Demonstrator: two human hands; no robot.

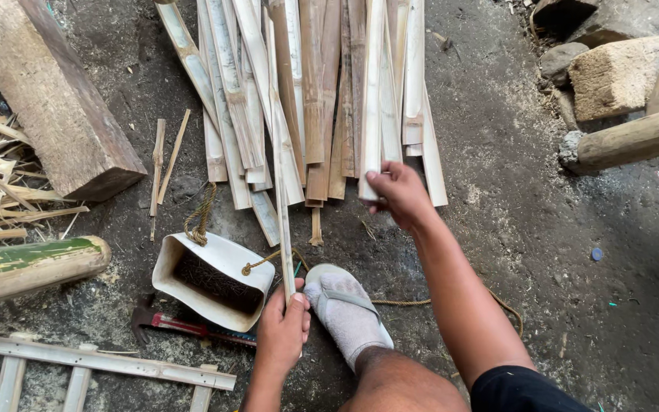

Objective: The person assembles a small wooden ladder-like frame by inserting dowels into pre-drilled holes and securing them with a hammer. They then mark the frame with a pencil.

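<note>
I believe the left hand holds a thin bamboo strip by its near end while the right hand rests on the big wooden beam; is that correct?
Not quite. In the head view the right hand grips the near end of a pale bamboo slat in the pile of split bamboo, not the wooden beam, which lies far off to the left. The left hand does hold the thin bamboo strip by its near end.

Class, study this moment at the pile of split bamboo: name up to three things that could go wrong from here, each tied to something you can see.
1. The right hand grips a bamboo slat by its cut end; bare skin may catch splinters.
2. The thin strip in the left hand lies across the pile and could snag or snap.
3. The rope runs close by the sandalled foot; it might trip the person.
</note>
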